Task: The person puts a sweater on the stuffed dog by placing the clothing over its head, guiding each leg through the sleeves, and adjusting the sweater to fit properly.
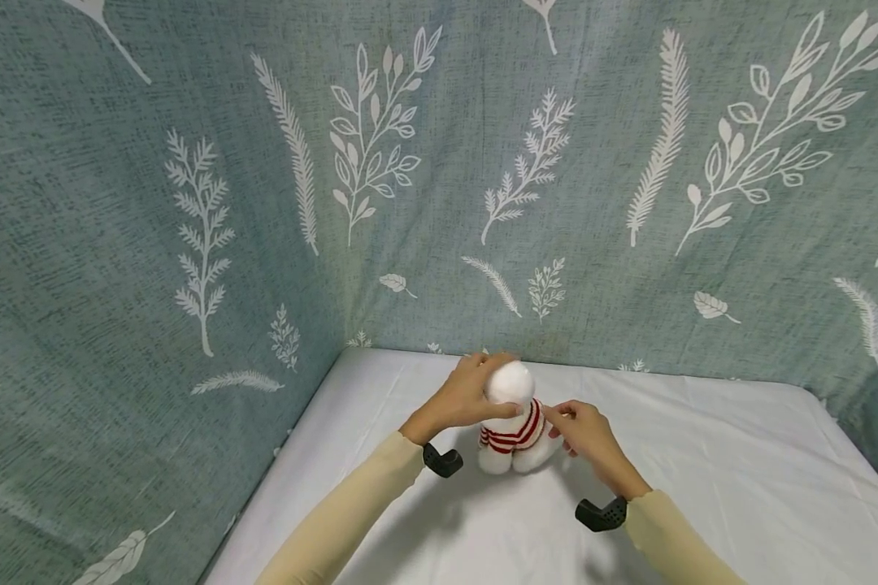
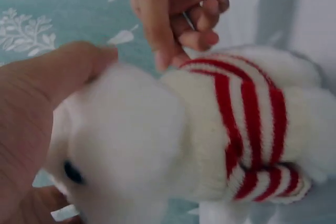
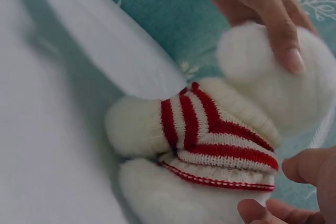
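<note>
A white plush toy (image 1: pixel 510 383) sits upright on the white-covered surface, wearing a cream knitted sweater (image 3: pixel 226 153) with red stripes. My left hand (image 1: pixel 468 394) grips the toy's head, fingers over the top and thumb across the front. A dark eye (image 2: pixel 73 172) shows beside that hand in the left wrist view. On the toy's other side, my right hand (image 1: pixel 585 435) has its thumb and forefinger close together at the back of the sweater, seemingly pinching its edge. The other fingers of that hand are curled. Where its fingertips meet the knit is partly hidden.
The white sheet (image 1: pixel 702 487) spreads around the toy. Blue-green cloth (image 1: pixel 439 162) printed with white leaves hangs behind and along the left side. Black wrist devices (image 1: pixel 601 515) are worn below both hands.
</note>
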### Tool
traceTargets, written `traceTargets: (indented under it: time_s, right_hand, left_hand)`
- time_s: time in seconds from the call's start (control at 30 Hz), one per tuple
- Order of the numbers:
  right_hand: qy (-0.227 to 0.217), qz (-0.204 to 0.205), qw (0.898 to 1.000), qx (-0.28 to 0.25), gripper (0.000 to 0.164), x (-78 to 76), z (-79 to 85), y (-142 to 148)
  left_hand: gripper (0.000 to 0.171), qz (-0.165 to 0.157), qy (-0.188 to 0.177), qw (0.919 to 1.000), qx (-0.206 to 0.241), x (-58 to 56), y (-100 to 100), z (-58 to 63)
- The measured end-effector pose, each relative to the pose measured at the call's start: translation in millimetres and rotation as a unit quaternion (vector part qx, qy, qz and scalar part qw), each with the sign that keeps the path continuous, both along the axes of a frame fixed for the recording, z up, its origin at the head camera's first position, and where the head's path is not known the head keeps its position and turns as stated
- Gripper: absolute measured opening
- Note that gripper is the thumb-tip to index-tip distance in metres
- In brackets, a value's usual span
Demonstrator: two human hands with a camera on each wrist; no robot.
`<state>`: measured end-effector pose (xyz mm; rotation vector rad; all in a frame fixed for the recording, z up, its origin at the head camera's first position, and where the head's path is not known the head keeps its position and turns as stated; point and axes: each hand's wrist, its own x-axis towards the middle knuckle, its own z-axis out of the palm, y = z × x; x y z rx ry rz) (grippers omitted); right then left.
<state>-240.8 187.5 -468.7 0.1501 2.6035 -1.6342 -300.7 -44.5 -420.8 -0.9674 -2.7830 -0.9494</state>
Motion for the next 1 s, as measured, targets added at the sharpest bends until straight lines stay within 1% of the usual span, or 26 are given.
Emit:
traceTargets:
  time_s: [0.07, 0.13, 0.23, 0.33, 0.4, 0.53, 0.7, 0.87, 0.93, 1.0]
  right_hand:
    - [-0.002, -0.001, 1.0, 0.009, 0.043, -2.8, -0.6, -3]
    - [-0.004, -0.003, 1.0, 0.015, 0.043, -4.1, -0.8, -5]
    - [-0.006, -0.008, 1.0, 0.022, 0.038, -5.9, -0.6, -7]
    - [-0.005, -0.006, 1.0, 0.028, 0.031, -7.8, 0.6, -8]
    - [-0.007, -0.006, 1.0, 0.027, 0.026, -9.3, 0.7, -9]
    - [-0.018, -0.001, 1.0, 0.02, 0.02, -9.2, 0.0, -9]
    - [-0.028, -0.001, 0.999, 0.016, 0.017, -5.5, -3.0, -1]
    - [-0.028, 0.003, 0.999, 0.019, 0.018, -2.2, -5.9, 12]
    - [-0.03, 0.002, 0.999, 0.024, 0.018, -1.7, -7.0, 16]
    - [-0.031, 0.0, 0.999, 0.032, 0.017, -1.2, -7.5, 17]
  left_hand:
    - [0.076, -0.01, 0.02, 0.9995, -0.02, -0.9, 1, -0.1]
    - [0.072, -0.02, 0.027, 0.9992, -0.021, -1.9, 2, -0.2]
    - [0.068, -0.045, 0.024, 0.9984, -0.023, -3.8, 0, 0.8]
    - [0.067, -0.059, 0.023, 0.9975, -0.032, -6.2, -4, 2.0]
    - [0.066, -0.055, 0.026, 0.9974, -0.039, -7.9, -6, 2.6]
    - [0.065, -0.031, 0.041, 0.9973, -0.054, -9.5, -11, 3.6]
    - [0.06, -0.004, 0.078, 0.9938, -0.079, -8.3, -13, 4.3]
    - [0.051, 0.009, 0.118, 0.9867, -0.111, -7.6, -14, 3.5]
    - [0.048, 0.014, 0.133, 0.9818, -0.135, -7.9, -14, 2.3]
    - [0.044, 0.02, 0.151, 0.974, -0.168, -8.1, -13, 1.1]
